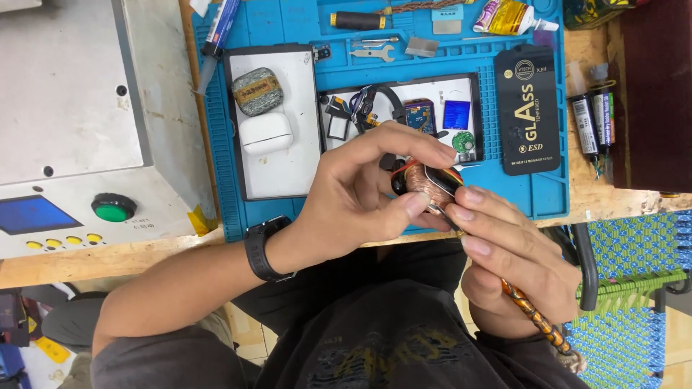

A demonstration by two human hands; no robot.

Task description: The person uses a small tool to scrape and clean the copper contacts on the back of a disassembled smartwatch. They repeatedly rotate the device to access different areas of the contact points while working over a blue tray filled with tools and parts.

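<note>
My left hand (360, 194) pinches a small round part with a copper wire coil (425, 181), black at its edge with red and orange wires. My right hand (515, 263) grips a slim tool with an orange and black patterned handle (537, 317); its metal tip (441, 211) touches the coil. Both hands hover over the front edge of a blue work mat (548, 198). A black watch (261, 248) is on my left wrist.
A white tray (288, 173) holds a green-grey case and a white earbud case (265, 133). A second tray (432, 90) carries small electronic parts. A black flat package (527, 108), glue tubes, pens and a grey machine with a green button (113, 207) surround the mat.
</note>
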